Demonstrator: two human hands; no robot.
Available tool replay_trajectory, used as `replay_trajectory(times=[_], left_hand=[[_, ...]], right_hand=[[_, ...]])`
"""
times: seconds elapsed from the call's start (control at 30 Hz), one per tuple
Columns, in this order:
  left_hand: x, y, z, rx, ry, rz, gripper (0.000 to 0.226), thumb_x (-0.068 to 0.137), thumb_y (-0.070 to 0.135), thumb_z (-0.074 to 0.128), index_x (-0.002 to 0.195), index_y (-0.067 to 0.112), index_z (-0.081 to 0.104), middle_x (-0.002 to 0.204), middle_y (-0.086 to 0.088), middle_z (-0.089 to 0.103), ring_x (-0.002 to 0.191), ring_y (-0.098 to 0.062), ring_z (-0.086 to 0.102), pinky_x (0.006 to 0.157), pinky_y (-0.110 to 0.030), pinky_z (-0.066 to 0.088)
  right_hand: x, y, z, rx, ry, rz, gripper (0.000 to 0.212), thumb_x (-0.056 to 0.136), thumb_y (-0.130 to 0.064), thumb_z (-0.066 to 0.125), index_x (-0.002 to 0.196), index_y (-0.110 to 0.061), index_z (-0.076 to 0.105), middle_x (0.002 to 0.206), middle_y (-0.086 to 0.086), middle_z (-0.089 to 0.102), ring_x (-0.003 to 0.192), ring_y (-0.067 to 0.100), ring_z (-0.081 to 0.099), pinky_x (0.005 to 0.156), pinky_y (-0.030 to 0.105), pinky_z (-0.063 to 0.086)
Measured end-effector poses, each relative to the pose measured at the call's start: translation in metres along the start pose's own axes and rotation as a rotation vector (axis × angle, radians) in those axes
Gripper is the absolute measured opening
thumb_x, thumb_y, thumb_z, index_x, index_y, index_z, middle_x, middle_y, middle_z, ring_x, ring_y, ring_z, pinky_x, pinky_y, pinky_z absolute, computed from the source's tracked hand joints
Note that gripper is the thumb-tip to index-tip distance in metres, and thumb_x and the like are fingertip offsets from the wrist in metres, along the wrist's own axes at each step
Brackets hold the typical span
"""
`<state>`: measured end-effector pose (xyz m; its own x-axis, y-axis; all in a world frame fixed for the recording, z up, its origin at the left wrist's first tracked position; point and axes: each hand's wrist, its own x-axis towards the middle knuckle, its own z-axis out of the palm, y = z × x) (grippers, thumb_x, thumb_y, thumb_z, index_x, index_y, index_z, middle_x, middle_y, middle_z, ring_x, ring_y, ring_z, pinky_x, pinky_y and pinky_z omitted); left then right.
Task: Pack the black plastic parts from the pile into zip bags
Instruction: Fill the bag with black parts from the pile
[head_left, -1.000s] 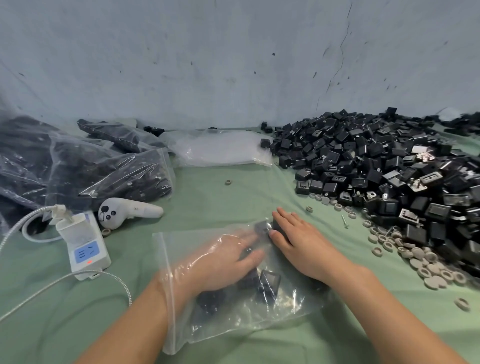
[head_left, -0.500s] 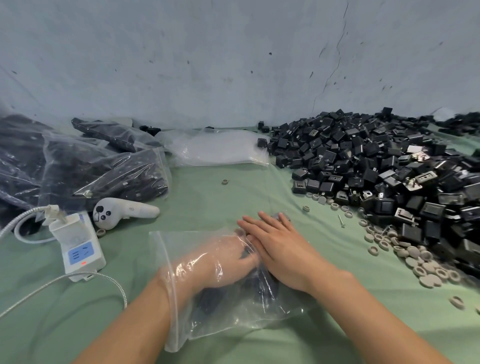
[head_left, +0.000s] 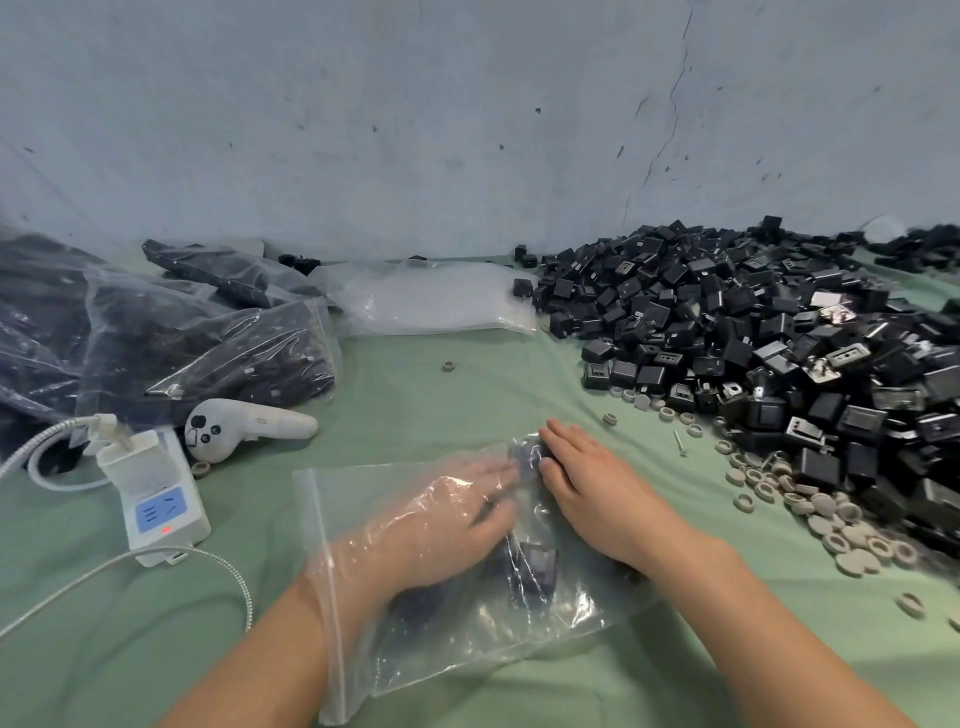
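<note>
In the zip bag (head_left: 545, 613), flat on the green cloth (head_left: 415, 405) near the middle: only a few black parts (head_left: 537, 566), dark through the film, mostly in its near-right half. One more black part (head_left: 525, 456) at the bag's far corner.

Since a second ago: right hand (head_left: 597, 488) slid left across the bag, then back right. Now flat on top of the film, fingers straight, pressing down and gripping nothing. Left hand (head_left: 441, 525) inside the bag to the wrist throughout, fingers stretched toward the far corner. Not visibly curled round anything, though blurred behind plastic. Reads as settling the loaded parts rather than fetching new ones. Bag far from full, so probably many more trips to the pile.

Relative to the hands: loaded parts just near-right of the left palm, between the two wrists. Far-corner part at the fingertips of both, contact unclear.

Farther out: pile (head_left: 753, 353) far right, well apart from the bag, grey rings (head_left: 810, 499) along its near edge. Filled bags (head_left: 208, 353) far left. White controller (head_left: 244, 426) and power strip (head_left: 156, 499) left.
</note>
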<state>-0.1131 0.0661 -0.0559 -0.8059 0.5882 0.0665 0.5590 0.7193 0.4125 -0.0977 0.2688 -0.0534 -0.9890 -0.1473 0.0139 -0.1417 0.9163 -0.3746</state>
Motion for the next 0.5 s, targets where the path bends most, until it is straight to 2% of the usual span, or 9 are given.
replay_trajectory(times=[0.07, 0.17, 0.27, 0.33, 0.4, 0.47, 0.5], left_hand=[[0.005, 0.000, -0.001, 0.075, -0.033, 0.015, 0.053, 0.102, 0.040, 0.039, 0.153, 0.030, 0.034, 0.161, 0.018, 0.023, 0.147, -0.004, 0.020, 0.114, -0.013, 0.002], [0.012, 0.000, -0.001, 0.143, -0.075, 0.031, 0.061, 0.097, 0.045, 0.032, 0.156, 0.031, 0.025, 0.163, 0.018, 0.014, 0.146, -0.007, 0.021, 0.116, -0.017, 0.004], [0.013, -0.002, 0.001, 0.139, -0.045, 0.068, 0.067, 0.090, 0.050, 0.025, 0.154, 0.034, 0.027, 0.162, 0.022, 0.017, 0.143, -0.004, 0.024, 0.115, -0.013, 0.007], [0.009, 0.000, 0.001, 0.041, 0.033, 0.097, 0.056, 0.093, 0.048, 0.031, 0.147, 0.035, 0.040, 0.154, 0.026, 0.030, 0.135, 0.002, 0.031, 0.105, 0.000, 0.005], [0.005, 0.005, -0.002, -0.121, 0.083, 0.134, 0.043, 0.097, 0.042, 0.038, 0.137, 0.036, 0.052, 0.143, 0.034, 0.035, 0.125, 0.016, 0.036, 0.097, 0.007, 0.009], [-0.001, 0.006, -0.006, -0.295, 0.063, 0.107, 0.035, 0.097, 0.040, 0.043, 0.129, 0.050, 0.054, 0.130, 0.052, 0.037, 0.119, 0.029, 0.034, 0.096, 0.007, 0.016], [-0.003, 0.006, -0.008, -0.349, 0.042, 0.066, 0.032, 0.096, 0.043, 0.045, 0.122, 0.060, 0.052, 0.124, 0.054, 0.041, 0.118, 0.029, 0.035, 0.097, 0.005, 0.021]], right_hand=[[0.000, 0.001, 0.002, 0.000, -0.009, -0.008, 0.054, 0.108, -0.037, 0.025, 0.159, -0.020, 0.015, 0.167, -0.004, 0.009, 0.153, 0.013, 0.004, 0.119, 0.023, 0.001], [-0.001, 0.002, 0.002, 0.012, -0.012, -0.022, 0.052, 0.108, -0.038, 0.026, 0.158, -0.030, 0.017, 0.167, -0.004, 0.008, 0.154, 0.016, 0.002, 0.121, 0.029, 0.004], [-0.001, 0.001, 0.002, -0.009, -0.023, -0.034, 0.050, 0.107, -0.041, 0.027, 0.156, -0.039, 0.019, 0.167, -0.003, 0.007, 0.154, 0.019, 0.002, 0.122, 0.033, 0.008], [-0.001, 0.000, 0.004, -0.061, -0.023, -0.028, 0.050, 0.107, -0.043, 0.026, 0.156, -0.041, 0.019, 0.168, -0.003, 0.006, 0.154, 0.019, 0.001, 0.122, 0.036, 0.011], [0.000, -0.001, 0.005, -0.095, -0.019, -0.022, 0.050, 0.106, -0.044, 0.024, 0.156, -0.041, 0.018, 0.168, -0.003, 0.006, 0.154, 0.019, 0.001, 0.123, 0.037, 0.013], [0.000, 0.000, 0.006, -0.093, -0.015, -0.021, 0.050, 0.106, -0.044, 0.023, 0.156, -0.041, 0.018, 0.168, -0.003, 0.006, 0.154, 0.019, 0.001, 0.122, 0.037, 0.013], [0.000, 0.000, 0.006, -0.091, -0.014, -0.023, 0.050, 0.106, -0.044, 0.023, 0.156, -0.040, 0.019, 0.167, -0.002, 0.006, 0.154, 0.019, 0.001, 0.122, 0.037, 0.013]])
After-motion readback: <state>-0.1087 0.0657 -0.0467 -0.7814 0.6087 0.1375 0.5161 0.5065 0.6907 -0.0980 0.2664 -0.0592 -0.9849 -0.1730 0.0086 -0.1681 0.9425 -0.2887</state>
